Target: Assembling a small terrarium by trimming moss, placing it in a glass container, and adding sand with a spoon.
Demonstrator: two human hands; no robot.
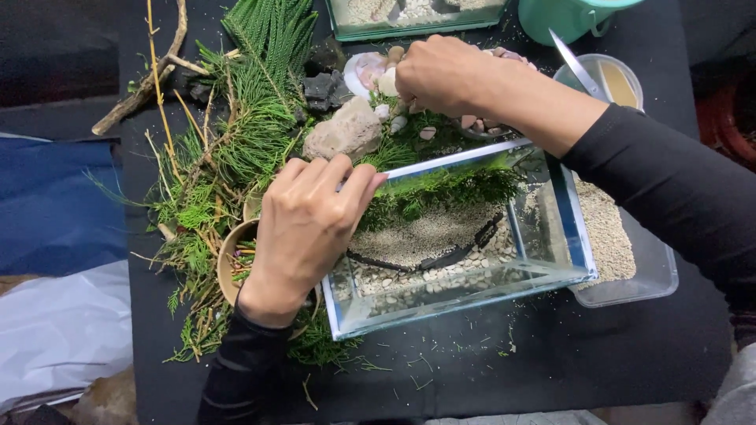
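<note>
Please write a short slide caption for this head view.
Left hand rests on glass tank rim; right hand picks among pebbles behind it.

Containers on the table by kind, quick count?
Glass tanks: 2
Clear plastic tubs: 1
Brown bowls: 1
Teal watering cans: 1
Round clear cups: 1
Total: 6

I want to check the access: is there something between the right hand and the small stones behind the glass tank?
Nothing visible blocks it. The right hand already rests on the pale stones beyond the glass tank. The left hand grips the tank's near-left rim, away from the stones.
</note>
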